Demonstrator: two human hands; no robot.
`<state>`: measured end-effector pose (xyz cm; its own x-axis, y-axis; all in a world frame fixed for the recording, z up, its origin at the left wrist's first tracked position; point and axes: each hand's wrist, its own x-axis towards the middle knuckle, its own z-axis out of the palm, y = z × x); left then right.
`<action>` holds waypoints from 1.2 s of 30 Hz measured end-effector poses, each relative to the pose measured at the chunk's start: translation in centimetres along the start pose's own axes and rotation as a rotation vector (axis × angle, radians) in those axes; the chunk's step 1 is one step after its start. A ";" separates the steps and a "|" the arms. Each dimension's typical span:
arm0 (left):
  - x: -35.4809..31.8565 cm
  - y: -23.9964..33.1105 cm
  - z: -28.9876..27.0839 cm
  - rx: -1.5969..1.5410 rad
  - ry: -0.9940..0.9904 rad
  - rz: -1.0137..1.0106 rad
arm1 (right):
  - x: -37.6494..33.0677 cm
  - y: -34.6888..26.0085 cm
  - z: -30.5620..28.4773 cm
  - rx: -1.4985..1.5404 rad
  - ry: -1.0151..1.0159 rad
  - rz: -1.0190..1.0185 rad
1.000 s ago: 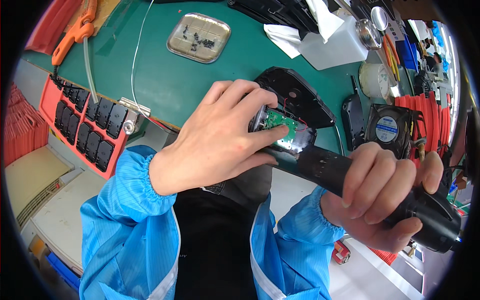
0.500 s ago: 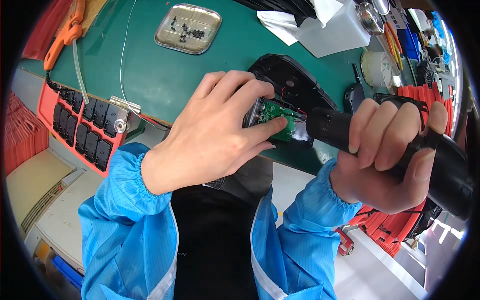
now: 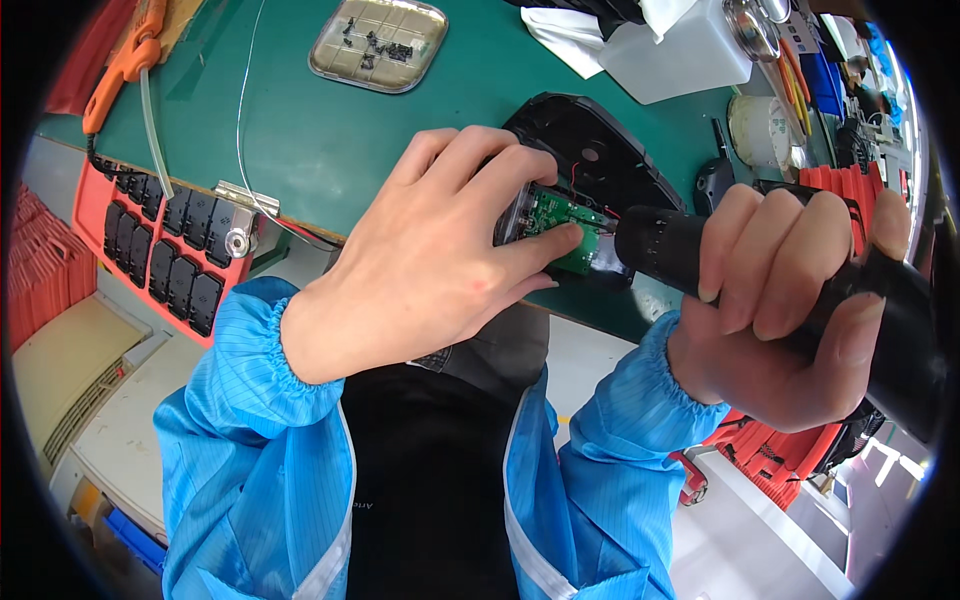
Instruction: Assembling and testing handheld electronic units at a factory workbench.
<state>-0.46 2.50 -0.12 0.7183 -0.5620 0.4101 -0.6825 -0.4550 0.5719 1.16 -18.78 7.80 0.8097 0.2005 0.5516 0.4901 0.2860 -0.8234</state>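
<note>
My left hand (image 3: 430, 250) is closed round a small assembly with a green circuit board (image 3: 575, 258), its thumb pressed on the board. Most of the assembly's left side is hidden under those fingers. A thick black electric screwdriver (image 3: 655, 245) lies in the grip of my right hand (image 3: 780, 310), its front end pointing left at the board's right edge. Whether its bit touches a screw I cannot tell. Thin red wires (image 3: 574, 178) run from the board toward an open black plastic housing (image 3: 610, 140) lying just behind it.
On the green table (image 3: 300, 150) a metal tray (image 3: 400, 20) holds several tiny black parts. An orange glue gun (image 3: 122, 75) is at the far left, above a red tray (image 3: 88, 215) of black pieces. A white container (image 3: 680, 65) and a tape roll (image 3: 755, 130) stand back right.
The view has shifted a little, so the metal tray sits higher in the picture. Both hands keep their grips, with the screwdriver still at the board's right edge.
</note>
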 end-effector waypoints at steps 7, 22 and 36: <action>-0.1 0.0 0.1 0.021 0.006 0.002 | -0.2 -0.1 2.4 -0.183 0.169 0.059; -0.2 -0.1 0.7 0.061 0.032 0.016 | -0.2 0.6 2.2 -0.171 0.176 -0.007; -0.5 -0.2 0.6 0.055 0.069 0.025 | 2.8 -2.6 2.2 0.053 0.098 -0.098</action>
<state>-0.78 2.46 -0.92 0.7070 -0.5259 0.4729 -0.7056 -0.4794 0.5218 1.47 -16.88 11.80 0.7877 0.0774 0.6112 0.5528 0.3489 -0.7567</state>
